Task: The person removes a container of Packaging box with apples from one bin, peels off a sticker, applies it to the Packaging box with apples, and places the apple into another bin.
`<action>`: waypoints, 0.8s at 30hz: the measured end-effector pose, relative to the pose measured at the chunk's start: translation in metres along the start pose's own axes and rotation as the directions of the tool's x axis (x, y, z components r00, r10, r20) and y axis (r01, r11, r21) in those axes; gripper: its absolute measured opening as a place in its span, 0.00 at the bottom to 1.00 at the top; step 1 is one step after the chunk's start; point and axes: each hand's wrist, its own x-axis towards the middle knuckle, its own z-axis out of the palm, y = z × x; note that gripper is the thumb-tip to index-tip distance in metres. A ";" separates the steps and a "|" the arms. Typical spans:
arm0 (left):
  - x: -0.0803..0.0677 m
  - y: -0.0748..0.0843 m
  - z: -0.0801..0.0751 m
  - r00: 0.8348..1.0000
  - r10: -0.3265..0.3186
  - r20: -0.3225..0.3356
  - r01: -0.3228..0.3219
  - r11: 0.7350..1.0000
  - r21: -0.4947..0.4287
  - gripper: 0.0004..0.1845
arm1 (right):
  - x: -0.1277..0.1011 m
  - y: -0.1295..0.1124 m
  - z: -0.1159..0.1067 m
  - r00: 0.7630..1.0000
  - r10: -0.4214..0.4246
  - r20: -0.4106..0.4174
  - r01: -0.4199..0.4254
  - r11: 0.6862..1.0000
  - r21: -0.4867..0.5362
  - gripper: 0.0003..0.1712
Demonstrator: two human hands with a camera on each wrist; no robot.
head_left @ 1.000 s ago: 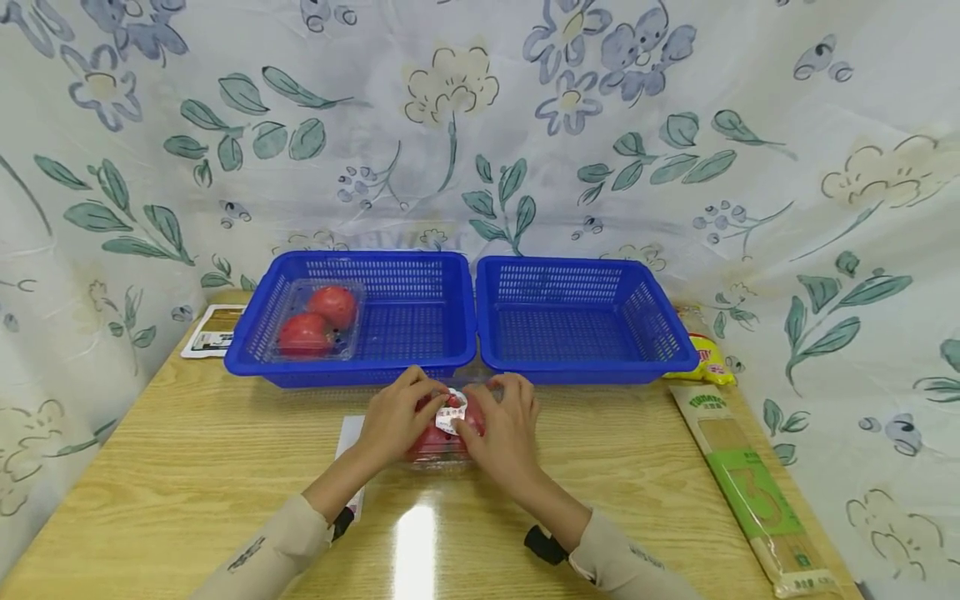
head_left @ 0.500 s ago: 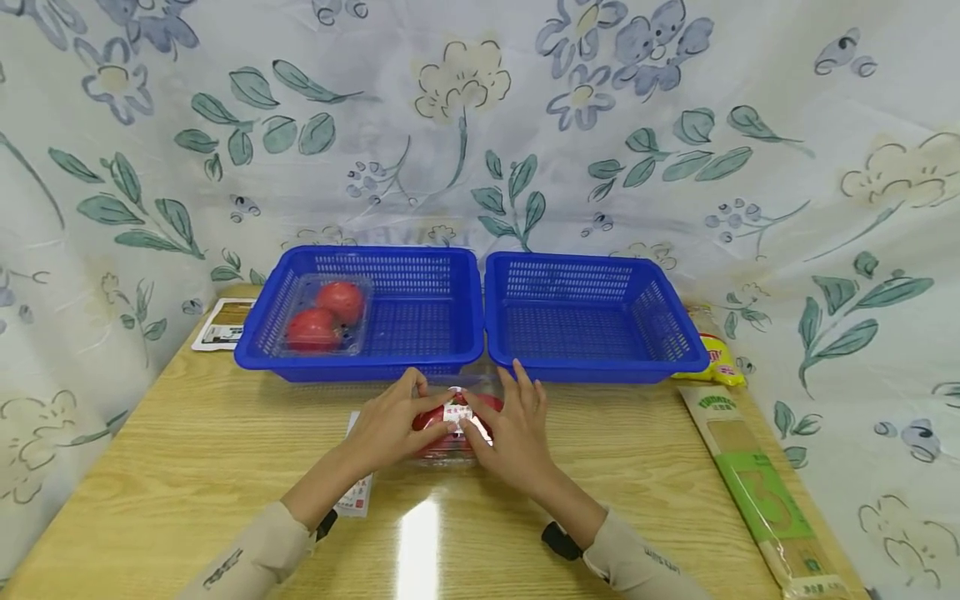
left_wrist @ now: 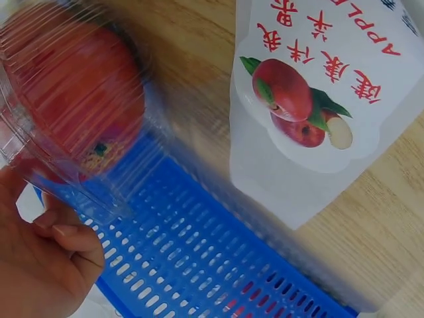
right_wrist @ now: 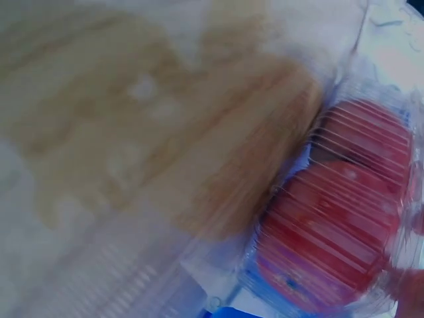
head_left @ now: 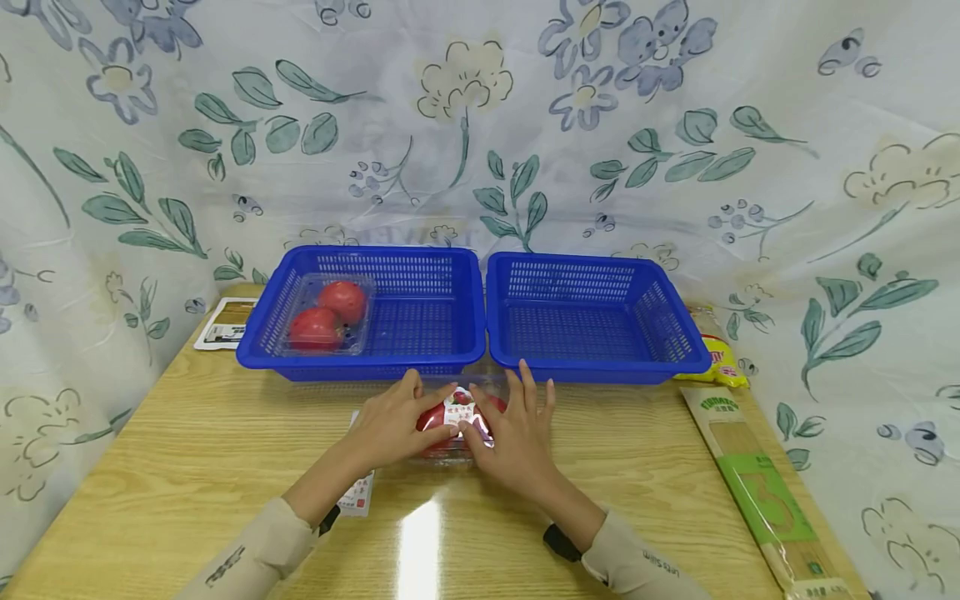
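In the head view a clear plastic fruit box (head_left: 450,455) with red apples (head_left: 429,419) inside sits on the table before the baskets. A white label (head_left: 459,410) with a printed apple lies across its top. My left hand (head_left: 384,427) touches the label's left side with thumb and forefinger. From the right, my right hand (head_left: 517,437) presses it with thumb and forefinger, its other fingers raised and spread. The left wrist view shows the left hand (left_wrist: 50,258) beside the box (left_wrist: 73,99). Ribbed plastic over apples (right_wrist: 331,225) appears in the right wrist view.
Two blue baskets stand behind; the left basket (head_left: 412,358) holds another box of apples (head_left: 322,321), and the right basket (head_left: 592,367) is beside it. A printed white sheet (head_left: 358,493) lies under my left forearm. Noodles (head_left: 772,500) and a yellow packet (head_left: 720,362) lie at right.
The label, earlier tilted up between both hands, now lies flat on the box. The right hand's outer fingers have lifted and spread. The view has shifted slightly.
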 end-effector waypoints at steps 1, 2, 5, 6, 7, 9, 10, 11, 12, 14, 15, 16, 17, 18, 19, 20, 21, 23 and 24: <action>0.000 0.000 0.000 1.000 -0.004 -0.003 0.004 1.000 0.003 0.35 | -0.001 0.000 0.000 1.000 0.009 0.004 -0.009 1.000 -0.004 0.32; -0.001 -0.001 0.000 1.000 -0.007 -0.008 0.007 1.000 0.005 0.35 | -0.001 -0.001 0.000 1.000 0.018 0.005 -0.018 1.000 -0.008 0.33; -0.003 -0.003 0.002 0.999 -0.003 -0.039 0.003 1.000 0.014 0.38 | -0.005 -0.002 0.000 0.999 0.047 -0.005 -0.047 0.999 0.003 0.38; -0.005 -0.003 0.003 0.998 0.000 -0.055 0.000 1.000 0.012 0.40 | -0.006 -0.002 -0.001 0.998 0.058 -0.013 -0.057 0.998 0.022 0.39; -0.007 -0.004 0.004 0.998 0.000 -0.070 0.000 1.000 0.000 0.40 | -0.008 -0.002 -0.001 0.997 0.069 -0.022 -0.068 0.997 0.049 0.39; -0.012 -0.006 0.006 0.995 -0.019 -0.101 0.014 0.999 -0.046 0.41 | -0.011 0.000 -0.002 0.995 0.087 -0.046 -0.081 0.991 0.107 0.40; -0.015 -0.007 0.007 0.992 -0.038 -0.116 0.028 0.996 -0.079 0.40 | -0.013 0.001 -0.003 0.994 0.094 -0.052 -0.086 0.987 0.136 0.40; -0.018 -0.008 0.007 0.989 -0.062 -0.133 0.048 0.993 -0.111 0.39 | -0.014 0.002 -0.003 0.993 0.099 -0.058 -0.088 0.982 0.169 0.39; -0.021 -0.009 0.006 0.985 -0.088 -0.148 0.067 0.987 -0.143 0.37 | -0.015 0.004 -0.004 0.993 0.105 -0.061 -0.091 0.975 0.201 0.39; -0.027 -0.011 0.004 0.974 -0.154 -0.163 0.119 0.971 -0.207 0.35 | -0.016 0.007 -0.007 0.992 0.115 -0.050 -0.098 0.962 0.255 0.39; -0.029 -0.012 0.003 0.969 -0.186 -0.165 0.145 0.962 -0.231 0.35 | -0.016 0.009 -0.008 0.992 0.123 -0.035 -0.109 0.955 0.276 0.39; -0.031 -0.014 0.002 0.964 -0.211 -0.164 0.167 0.954 -0.249 0.35 | -0.015 0.010 -0.009 0.991 0.137 -0.015 -0.126 0.946 0.298 0.39; -0.033 -0.015 0.002 0.959 -0.236 -0.155 0.190 0.945 -0.265 0.35 | -0.015 0.012 -0.011 0.988 0.155 0.010 -0.149 0.934 0.326 0.40; -0.034 -0.017 0.002 0.956 -0.259 -0.135 0.212 0.934 -0.289 0.35 | -0.014 0.013 -0.012 0.984 0.175 0.042 -0.178 0.920 0.350 0.40; -0.036 -0.018 0.002 0.954 -0.281 -0.104 0.236 0.918 -0.317 0.35 | -0.013 0.015 -0.013 0.977 0.195 0.080 -0.211 0.904 0.371 0.41; -0.037 -0.019 0.002 0.952 -0.297 -0.070 0.257 0.905 -0.338 0.36 | -0.012 0.016 -0.014 0.969 0.218 0.120 -0.247 0.888 0.387 0.42; -0.038 -0.020 0.003 0.951 -0.306 -0.037 0.273 0.893 -0.356 0.36 | -0.011 0.017 -0.015 0.958 0.235 0.163 -0.282 0.870 0.405 0.42; -0.040 -0.021 0.004 0.951 -0.307 0.029 0.294 0.875 -0.385 0.38 | -0.009 0.020 -0.016 0.932 0.262 0.249 -0.349 0.833 0.429 0.44; -0.041 -0.021 0.005 0.951 -0.303 0.062 0.302 0.866 -0.399 0.38 | -0.008 0.021 -0.016 0.920 0.267 0.286 -0.373 0.818 0.437 0.44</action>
